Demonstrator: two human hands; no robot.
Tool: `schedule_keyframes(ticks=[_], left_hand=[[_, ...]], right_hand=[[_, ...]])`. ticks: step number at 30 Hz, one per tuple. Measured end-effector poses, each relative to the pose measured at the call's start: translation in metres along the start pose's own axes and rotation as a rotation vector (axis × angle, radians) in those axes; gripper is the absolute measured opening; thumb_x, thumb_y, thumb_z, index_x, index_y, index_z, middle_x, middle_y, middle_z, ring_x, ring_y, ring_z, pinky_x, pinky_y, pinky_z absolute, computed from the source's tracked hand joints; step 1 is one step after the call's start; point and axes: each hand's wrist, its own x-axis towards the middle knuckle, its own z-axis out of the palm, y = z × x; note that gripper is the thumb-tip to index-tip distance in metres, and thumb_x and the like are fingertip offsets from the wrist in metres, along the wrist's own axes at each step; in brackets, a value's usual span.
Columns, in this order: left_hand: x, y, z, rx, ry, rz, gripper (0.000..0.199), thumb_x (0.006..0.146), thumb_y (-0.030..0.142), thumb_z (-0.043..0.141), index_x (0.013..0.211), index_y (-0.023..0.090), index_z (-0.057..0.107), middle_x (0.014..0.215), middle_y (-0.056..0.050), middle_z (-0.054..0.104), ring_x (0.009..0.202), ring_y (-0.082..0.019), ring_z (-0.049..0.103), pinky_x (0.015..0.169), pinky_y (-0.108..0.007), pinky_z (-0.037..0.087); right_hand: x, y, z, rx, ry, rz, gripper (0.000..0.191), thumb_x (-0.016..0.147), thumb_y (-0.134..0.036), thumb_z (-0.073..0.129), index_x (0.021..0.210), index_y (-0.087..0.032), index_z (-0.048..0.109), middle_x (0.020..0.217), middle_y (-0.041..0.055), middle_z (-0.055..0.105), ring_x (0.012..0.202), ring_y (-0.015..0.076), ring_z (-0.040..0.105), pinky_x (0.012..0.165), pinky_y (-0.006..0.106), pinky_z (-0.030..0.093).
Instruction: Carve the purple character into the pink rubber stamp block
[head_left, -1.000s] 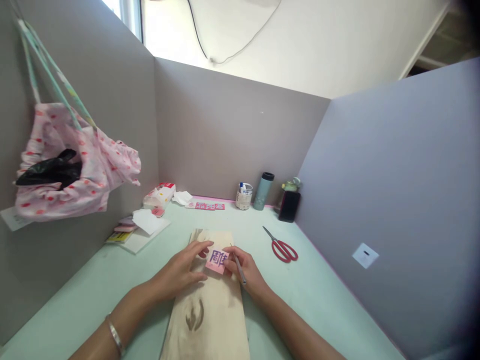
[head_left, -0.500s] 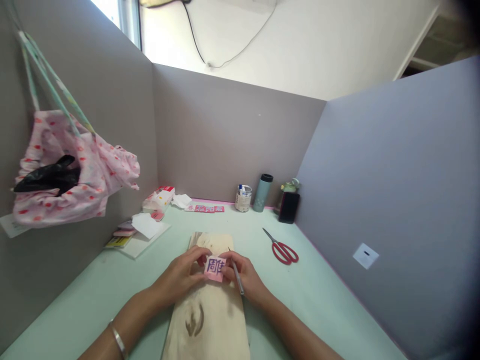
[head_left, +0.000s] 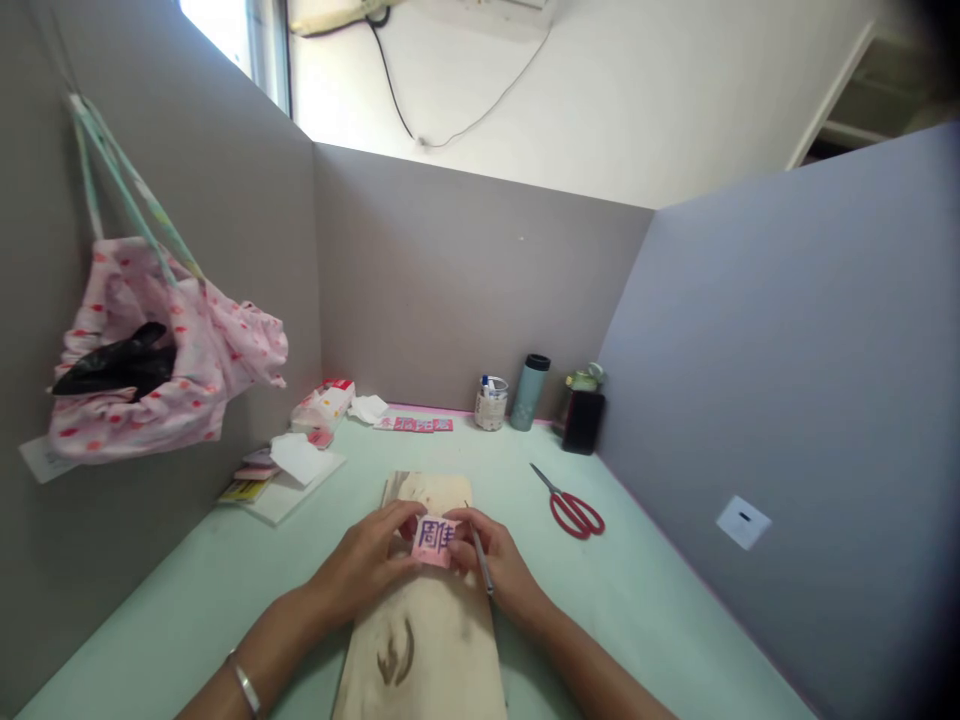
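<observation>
A small pink square bearing a dark blue Chinese character is held upright above the wooden board. My left hand pinches its left edge between thumb and fingers. At its right edge, the fingers of my right hand also grip the square. Lying across that same hand is a slim metal pen-like tool, its thin tip pointing away from me. I cannot make out exactly what kind of tool it is. Both hands are over the far half of the board, which has dark smudges near its close end.
Red-handled scissors lie right of the board. Along the back stand a jar of pens, a blue-green tumbler and a black phone. Pink character strips and papers lie left. A pink cloth bag hangs on the left partition.
The whole view has shifted slightly, so things appear a little lower and to the right. The pink square is tilted a bit differently; both hands keep their hold on it.
</observation>
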Motion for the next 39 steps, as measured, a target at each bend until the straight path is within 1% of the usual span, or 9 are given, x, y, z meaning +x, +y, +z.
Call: schedule_keyframes(ticks=[7,15,22,24,27,30,32,36,39], left_hand=[[0.001,-0.004,-0.002,-0.022,0.022,-0.021,0.046,0.080,0.020,0.066,0.125,0.023,0.057,0.113,-0.005,0.066,0.101,-0.022,0.062,0.094,-0.036,0.048],[0.000,0.000,-0.004,-0.084,0.008,-0.043,0.044,0.088,0.031,0.069,0.128,0.018,0.056,0.098,-0.004,0.068,0.091,-0.021,0.067,0.086,-0.041,0.054],[0.000,-0.002,-0.002,-0.047,-0.021,-0.023,0.042,0.095,0.040,0.065,0.130,0.018,0.056,0.107,-0.006,0.068,0.096,-0.022,0.067,0.089,-0.045,0.055],[0.001,-0.005,-0.010,0.006,-0.023,-0.021,0.042,0.096,0.039,0.064,0.132,0.019,0.055,0.112,-0.007,0.067,0.100,-0.023,0.066,0.091,-0.046,0.054],[0.001,-0.015,-0.035,0.130,-0.008,-0.047,0.038,0.095,0.037,0.065,0.128,0.019,0.058,0.121,-0.009,0.063,0.106,-0.025,0.063,0.094,-0.048,0.052],[-0.002,-0.025,-0.057,0.256,-0.081,-0.078,0.027,0.094,0.036,0.067,0.111,0.015,0.064,0.112,-0.007,0.066,0.100,-0.023,0.065,0.089,-0.044,0.054],[-0.005,-0.031,-0.063,0.322,-0.149,-0.094,0.024,0.095,0.036,0.066,0.105,0.015,0.065,0.108,-0.006,0.067,0.096,-0.021,0.065,0.085,-0.042,0.056],[-0.007,-0.034,-0.051,0.416,-0.206,-0.128,0.024,0.096,0.036,0.065,0.107,0.015,0.065,0.108,-0.006,0.067,0.095,-0.021,0.066,0.084,-0.041,0.056],[-0.001,-0.031,-0.033,0.447,-0.159,-0.148,0.027,0.096,0.038,0.065,0.111,0.015,0.065,0.111,-0.007,0.067,0.098,-0.022,0.066,0.086,-0.043,0.056]], right_hand=[[-0.006,-0.002,0.006,-0.132,0.046,-0.019,0.060,0.070,-0.018,0.077,0.128,-0.020,0.060,0.088,0.0003,0.066,0.072,0.0161,0.060,0.069,0.029,0.049],[-0.008,0.000,0.009,-0.251,0.101,-0.078,0.051,0.076,-0.024,0.072,0.126,-0.022,0.061,0.093,0.0032,0.069,0.075,0.0187,0.062,0.073,0.032,0.051],[-0.009,-0.002,0.009,-0.333,0.122,-0.114,0.050,0.074,-0.024,0.074,0.122,-0.021,0.065,0.090,0.0023,0.068,0.074,0.0184,0.061,0.071,0.031,0.052],[-0.010,-0.002,0.009,-0.361,0.156,-0.137,0.047,0.076,-0.025,0.072,0.123,-0.020,0.065,0.087,0.0024,0.067,0.073,0.0187,0.061,0.071,0.031,0.052],[-0.009,-0.002,0.008,-0.408,0.234,-0.181,0.044,0.082,-0.028,0.068,0.126,-0.020,0.063,0.093,0.0049,0.068,0.078,0.0204,0.061,0.078,0.034,0.051],[-0.007,0.002,0.006,-0.449,0.265,-0.198,0.040,0.081,-0.028,0.070,0.120,-0.022,0.067,0.098,0.0066,0.070,0.081,0.0223,0.062,0.084,0.037,0.051],[-0.006,0.004,0.006,-0.465,0.265,-0.195,0.037,0.078,-0.029,0.073,0.114,-0.022,0.070,0.093,0.0065,0.071,0.079,0.0231,0.062,0.083,0.038,0.051],[-0.006,0.003,0.009,-0.457,0.286,-0.185,0.033,0.080,-0.036,0.074,0.110,-0.023,0.072,0.090,0.0063,0.070,0.080,0.0237,0.060,0.081,0.037,0.049],[-0.005,0.001,0.009,-0.405,0.276,-0.135,0.031,0.078,-0.038,0.075,0.106,-0.024,0.072,0.080,0.0026,0.068,0.072,0.0210,0.059,0.073,0.034,0.049]])
